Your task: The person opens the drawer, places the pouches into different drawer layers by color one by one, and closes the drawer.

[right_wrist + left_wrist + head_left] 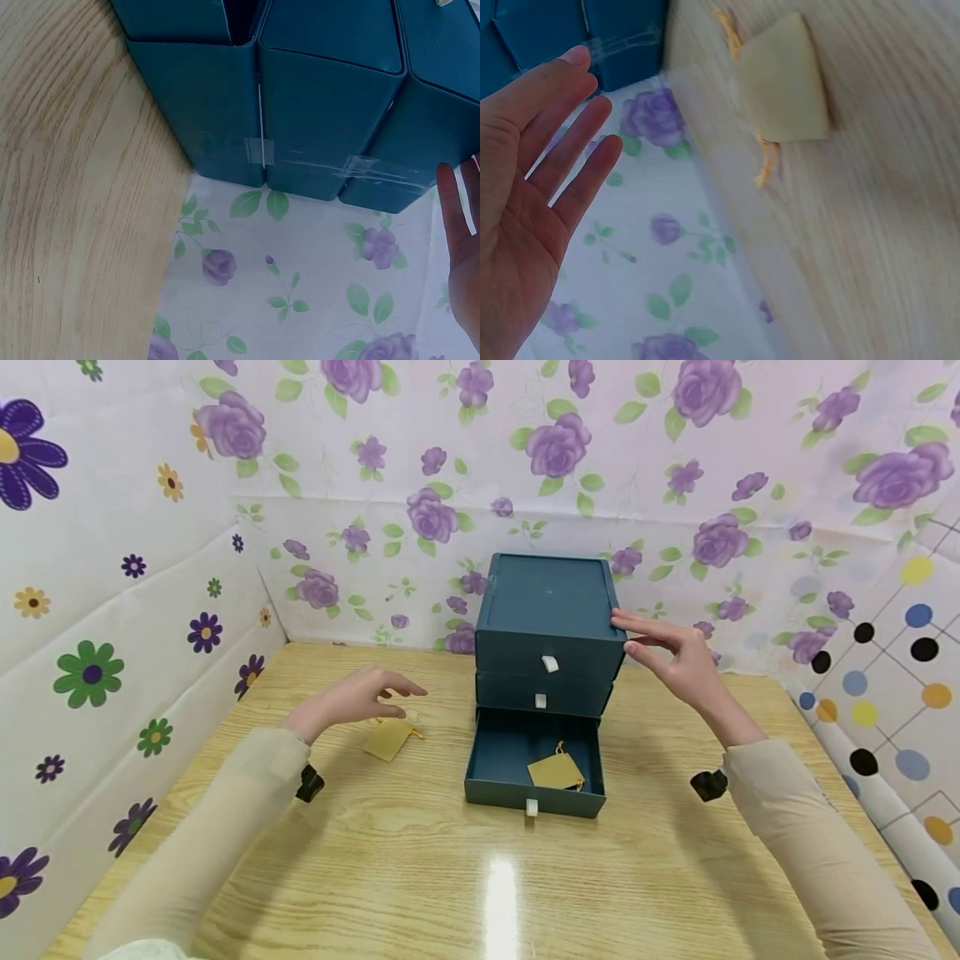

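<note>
A dark blue three-drawer box [551, 597] stands on the table, its bottom drawer [495, 791] pulled out. Inside that drawer lies a small gold drawstring pouch [555, 771]. Another gold pouch [387, 739] with orange cords lies on the table left of the box; the left wrist view shows this pouch [784, 82] flat on the wood. Just above it hovers my left hand [363, 695], fingers extended and holding nothing. My right hand [675, 660] touches the upper right edge of the box with straight fingers; only part of this hand [469, 255] shows in the right wrist view.
White pull tabs [550, 664] mark the drawer fronts. Clear tape [300, 163] runs across the side of the stacked units. Flower-patterned cloth [345, 568] rises behind the wooden table [375, 860], with a dotted cloth [885, 710] on the right.
</note>
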Demonstrator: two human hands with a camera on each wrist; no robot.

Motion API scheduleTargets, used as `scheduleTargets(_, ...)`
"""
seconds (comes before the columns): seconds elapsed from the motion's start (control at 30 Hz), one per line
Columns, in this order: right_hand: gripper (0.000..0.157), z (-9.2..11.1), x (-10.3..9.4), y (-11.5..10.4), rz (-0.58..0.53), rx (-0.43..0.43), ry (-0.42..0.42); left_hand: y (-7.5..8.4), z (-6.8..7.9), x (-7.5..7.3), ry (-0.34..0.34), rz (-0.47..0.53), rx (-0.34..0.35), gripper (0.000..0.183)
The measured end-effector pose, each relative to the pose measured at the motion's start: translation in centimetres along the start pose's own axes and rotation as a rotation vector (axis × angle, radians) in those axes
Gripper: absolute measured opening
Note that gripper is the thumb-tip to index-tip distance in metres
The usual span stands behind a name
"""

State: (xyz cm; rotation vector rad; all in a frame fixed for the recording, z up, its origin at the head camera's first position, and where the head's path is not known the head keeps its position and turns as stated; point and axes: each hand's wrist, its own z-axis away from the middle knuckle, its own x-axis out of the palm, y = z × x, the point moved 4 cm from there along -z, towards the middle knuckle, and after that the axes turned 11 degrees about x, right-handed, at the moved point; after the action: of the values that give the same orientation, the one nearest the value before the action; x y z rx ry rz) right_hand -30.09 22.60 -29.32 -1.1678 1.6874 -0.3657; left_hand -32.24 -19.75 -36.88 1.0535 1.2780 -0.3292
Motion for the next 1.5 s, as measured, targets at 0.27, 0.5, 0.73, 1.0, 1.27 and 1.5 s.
scheduleTargets(0.27,0.036,0.0,0.0,0.0,0.002,0.003,0.0,-2.3,1.4,1.4,0.005,-0.027,-0.034,0.044)
scheduleTargets(0.5,0.036,0.0,0.0,0.0,0.009,0.016,-0.003,-3.6,2.3,2.6,-0.019,-0.034,-0.057,0.042)
scheduleTargets(0.73,0.036,0.0,0.1,0.3,0.009,0.021,0.001,-4.4,2.9,4.0,-0.022,-0.078,-0.037,0.037)
scheduleTargets(1.0,0.036,0.0,0.1,0.3,0.012,0.035,0.0,-4.5,2.8,5.0,-0.034,-0.159,0.006,0.044)
scheduleTargets(1.27,0.036,0.0,0.1,0.2,0.002,0.028,-0.002,-4.5,3.2,5.0,-0.02,-0.12,-0.008,0.045)
scheduleTargets(1.5,0.036,0.0,0.1,0.0,-0.006,0.007,0.004,-5.1,3.3,5.2,-0.006,-0.062,-0.03,0.044)
